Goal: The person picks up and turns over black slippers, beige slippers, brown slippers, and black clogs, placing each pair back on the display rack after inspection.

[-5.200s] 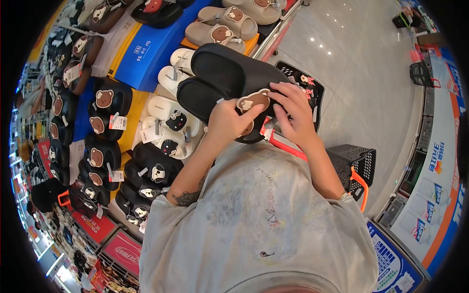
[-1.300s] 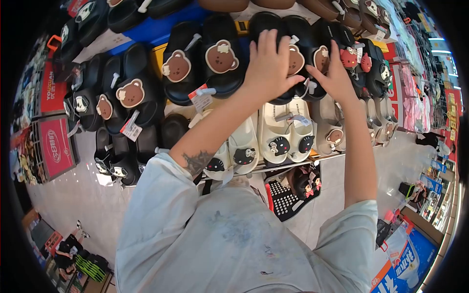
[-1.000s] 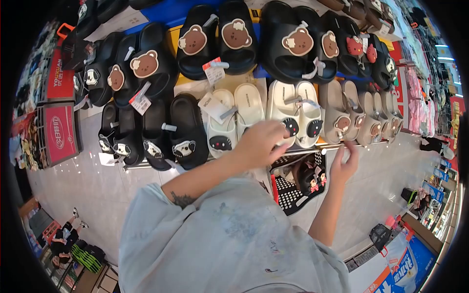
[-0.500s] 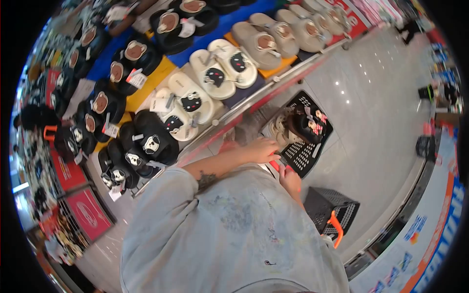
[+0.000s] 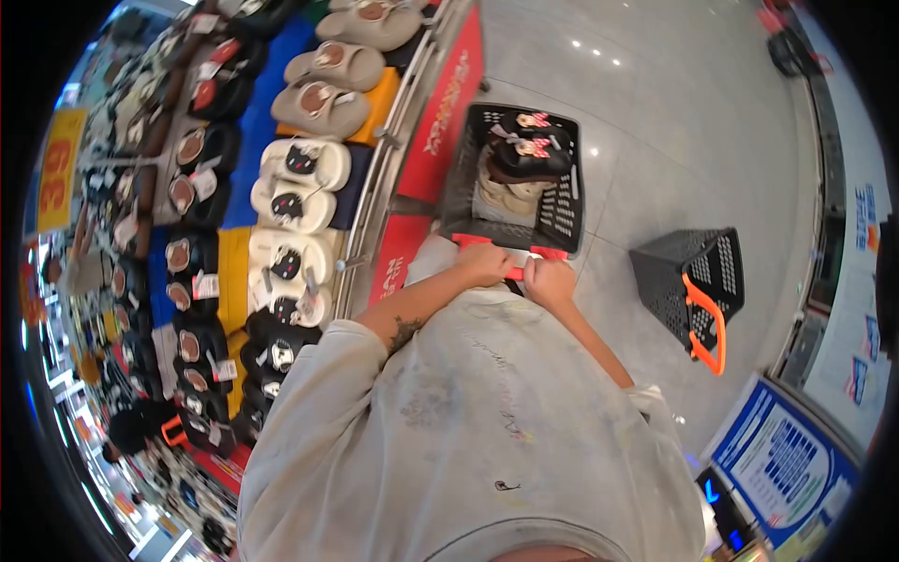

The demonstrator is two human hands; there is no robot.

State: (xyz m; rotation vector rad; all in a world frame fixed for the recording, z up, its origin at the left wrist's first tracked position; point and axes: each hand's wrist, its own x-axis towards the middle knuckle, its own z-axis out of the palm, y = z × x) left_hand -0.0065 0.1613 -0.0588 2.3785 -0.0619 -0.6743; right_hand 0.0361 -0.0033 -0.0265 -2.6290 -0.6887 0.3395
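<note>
Both my hands are closed on the red handle (image 5: 515, 273) of a black shopping basket (image 5: 573, 211). My left hand (image 5: 484, 265) grips the handle's left part, and my right hand (image 5: 550, 281) wraps round it just to the right, close beside the left. The basket lies in front of my body. Inside are black slippers (image 5: 534, 161) with red-and-white cartoon figures and grey bows, on top of cream-coloured footwear (image 5: 513, 197) that is partly hidden.
On my left, a sloped display holds rows of slippers, including white ones (image 5: 302, 206) and beige ones (image 5: 323, 108); its metal edge (image 5: 375, 173) runs beside the basket. Another dark basket (image 5: 688, 272) with an orange handle stands on the tiled floor at right.
My view has turned, so the slipper display now runs up the left side and the basket lies straight ahead. The orange-handled basket shows farther right. Both hands stay on the red handle.
</note>
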